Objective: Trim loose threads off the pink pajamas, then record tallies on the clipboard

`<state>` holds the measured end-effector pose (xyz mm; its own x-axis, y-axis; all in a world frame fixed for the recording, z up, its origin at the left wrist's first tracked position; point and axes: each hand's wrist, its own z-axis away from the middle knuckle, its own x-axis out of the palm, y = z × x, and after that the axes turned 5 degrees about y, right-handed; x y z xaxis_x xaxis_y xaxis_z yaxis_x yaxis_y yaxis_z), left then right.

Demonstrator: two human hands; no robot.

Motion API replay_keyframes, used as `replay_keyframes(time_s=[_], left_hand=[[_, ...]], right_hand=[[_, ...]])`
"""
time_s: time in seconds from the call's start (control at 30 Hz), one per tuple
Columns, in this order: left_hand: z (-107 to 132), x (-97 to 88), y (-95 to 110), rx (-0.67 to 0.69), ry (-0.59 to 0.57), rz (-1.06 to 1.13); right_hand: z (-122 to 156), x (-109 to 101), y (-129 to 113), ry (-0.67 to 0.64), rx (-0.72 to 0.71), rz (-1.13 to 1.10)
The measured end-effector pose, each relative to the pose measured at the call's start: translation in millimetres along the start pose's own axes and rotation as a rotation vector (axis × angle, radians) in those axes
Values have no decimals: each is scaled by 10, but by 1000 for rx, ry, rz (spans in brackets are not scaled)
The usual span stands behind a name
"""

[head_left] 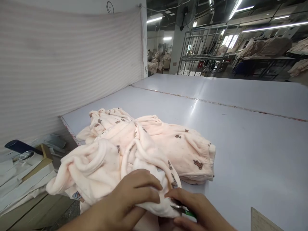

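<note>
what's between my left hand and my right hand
In the head view, a fold of the pink garment lies between the left hand and right hand, which holds snips.

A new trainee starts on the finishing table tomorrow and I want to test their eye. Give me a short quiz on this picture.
1. True or false: the left hand grips the pink garment.
2. The right hand holds: A) a marker, B) small green-handled snips, C) a tape measure.
3. What does the garment lie on?
Key: 1 true; 2 B; 3 the pale table.
</note>
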<state>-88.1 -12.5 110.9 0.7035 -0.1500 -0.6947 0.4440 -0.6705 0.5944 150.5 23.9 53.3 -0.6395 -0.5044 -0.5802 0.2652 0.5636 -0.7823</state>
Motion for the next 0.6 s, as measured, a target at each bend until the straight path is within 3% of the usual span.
replay_keyframes(time_s=[0.07, 0.13, 0.23, 0.33, 0.47, 0.6], left_hand=[[26, -84, 10, 67, 84, 187], [65, -117, 18, 66, 53, 278], [148, -47, 31, -77, -81, 136], [190, 114, 49, -222, -102, -92], [101, 359, 30, -241, 24, -219], [-4, 543, -53, -182, 234, -243]], right_hand=[[-39, -84, 7, -2, 30, -22], [-44, -112, 31, 103, -55, 74], [-10, -58, 91, 275, -244, 209], [14, 40, 134, 337, -281, 202], [-9, 114, 90, 424, -230, 143], [4, 86, -69, 549, -16, 261]])
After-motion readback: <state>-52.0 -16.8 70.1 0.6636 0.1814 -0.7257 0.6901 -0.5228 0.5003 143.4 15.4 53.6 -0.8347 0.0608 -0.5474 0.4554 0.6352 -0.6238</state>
